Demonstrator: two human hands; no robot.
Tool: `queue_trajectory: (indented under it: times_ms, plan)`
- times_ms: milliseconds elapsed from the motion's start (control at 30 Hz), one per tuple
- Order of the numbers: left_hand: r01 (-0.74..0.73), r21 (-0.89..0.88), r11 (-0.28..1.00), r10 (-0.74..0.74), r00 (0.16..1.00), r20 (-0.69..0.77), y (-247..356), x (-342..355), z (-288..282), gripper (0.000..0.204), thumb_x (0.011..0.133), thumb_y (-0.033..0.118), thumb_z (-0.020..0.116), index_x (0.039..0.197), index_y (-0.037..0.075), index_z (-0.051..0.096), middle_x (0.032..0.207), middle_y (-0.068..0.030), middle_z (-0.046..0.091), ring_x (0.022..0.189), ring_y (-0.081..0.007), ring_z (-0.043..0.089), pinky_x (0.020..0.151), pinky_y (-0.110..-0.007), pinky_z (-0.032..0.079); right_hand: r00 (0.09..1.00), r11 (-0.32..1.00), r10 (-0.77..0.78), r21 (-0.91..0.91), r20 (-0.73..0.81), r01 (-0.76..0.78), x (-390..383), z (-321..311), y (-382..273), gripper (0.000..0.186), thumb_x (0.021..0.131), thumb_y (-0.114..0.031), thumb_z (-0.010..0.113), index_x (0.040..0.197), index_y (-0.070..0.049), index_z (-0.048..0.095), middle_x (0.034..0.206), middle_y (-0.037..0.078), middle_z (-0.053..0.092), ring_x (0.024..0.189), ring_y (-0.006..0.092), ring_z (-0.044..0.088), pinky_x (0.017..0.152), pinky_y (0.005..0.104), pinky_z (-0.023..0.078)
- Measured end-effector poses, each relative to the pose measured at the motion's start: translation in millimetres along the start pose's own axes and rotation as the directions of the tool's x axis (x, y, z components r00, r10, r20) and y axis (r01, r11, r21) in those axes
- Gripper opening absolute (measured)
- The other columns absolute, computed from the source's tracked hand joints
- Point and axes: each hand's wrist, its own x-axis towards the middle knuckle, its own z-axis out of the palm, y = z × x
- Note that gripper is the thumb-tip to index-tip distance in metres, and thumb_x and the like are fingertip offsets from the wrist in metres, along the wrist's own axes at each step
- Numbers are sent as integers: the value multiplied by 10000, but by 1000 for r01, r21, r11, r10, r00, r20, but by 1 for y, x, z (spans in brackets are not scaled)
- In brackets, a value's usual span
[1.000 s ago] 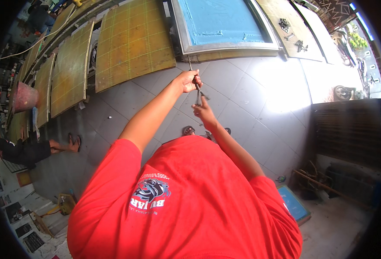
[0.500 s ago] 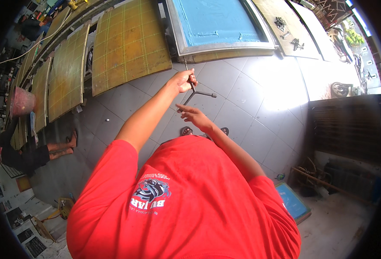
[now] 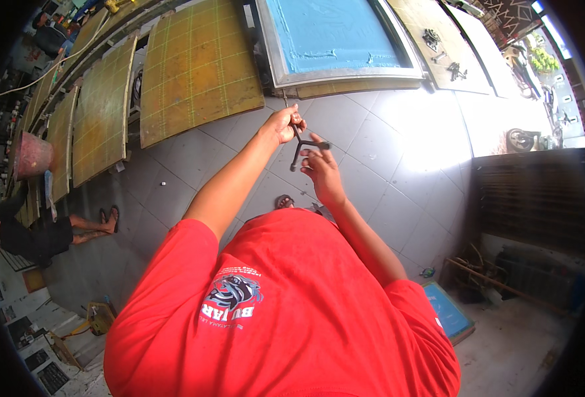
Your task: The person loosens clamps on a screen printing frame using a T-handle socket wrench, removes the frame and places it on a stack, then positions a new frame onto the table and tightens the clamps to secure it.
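My left hand (image 3: pixel 284 124) is closed around the shaft of a dark Y-shaped socket wrench (image 3: pixel 297 153). Its upper arm reaches toward the front edge of the board under a silver-framed screen (image 3: pixel 345 74) with blue mesh; its far tip is hard to see. The two other arms of the wrench stick out below the fist. Beside them is my right hand (image 3: pixel 323 173), its fingers apart and partly behind one arm. Whether those fingers touch the metal I cannot tell.
Yellow-brown boards (image 3: pixel 199 66) with green grid lines stand left of the screen. Loose bolts (image 3: pixel 431 38) lie on a board to the right. A person in dark clothes (image 3: pixel 37 231) sits at far left near a reddish bucket (image 3: pixel 33 155). Below are grey floor tiles (image 3: pixel 372 159).
The wrench has turned, so its lower arms point differently. My right hand has swung from the left of the lower arms to the right and up. My left hand keeps its grip.
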Motion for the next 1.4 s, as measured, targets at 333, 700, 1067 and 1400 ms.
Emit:
queue_trajectory:
  times_ms: [333, 700, 1067, 1400]
  plan:
    - [-125, 283, 951, 157, 983, -93, -1, -10, 5, 213, 928, 208, 479, 785, 52, 455, 643, -28, 497, 571, -145, 496, 594, -311, 464, 968, 951, 231, -235, 99, -202, 27, 3, 28, 464, 827, -26, 416, 1285, -65, 474, 1207, 42, 527, 989, 124, 485, 878, 292, 392]
    - [82, 452, 888, -72, 997, -39, 0, -33, -2, 215, 946, 162, 406, 881, 8, 542, 868, -115, 592, 822, -229, 608, 764, -356, 513, 939, 957, 246, -213, 241, -196, 9, -2, 35, 489, 875, -77, 446, 1358, -94, 370, 1228, 87, 511, 1020, 161, 513, 868, 314, 420]
    - [75, 124, 989, -69, 996, -51, -4, -16, 2, 192, 947, 164, 406, 804, 53, 470, 602, -9, 464, 555, -146, 479, 679, -338, 504, 945, 954, 301, 33, -129, -299, 6, -28, 17, 625, 909, -110, 448, 1437, -198, 126, 1109, 89, 528, 948, 191, 531, 839, 326, 436]
    - [152, 80, 985, -152, 988, -5, 2, -10, 2, 187, 937, 140, 418, 764, 69, 437, 579, -5, 425, 555, -121, 442, 712, -341, 462, 877, 845, 100, -505, 470, 174, -7, -1, 36, 545, 871, -28, 433, 1393, -127, 311, 929, 14, 524, 742, 78, 437, 714, 217, 404]
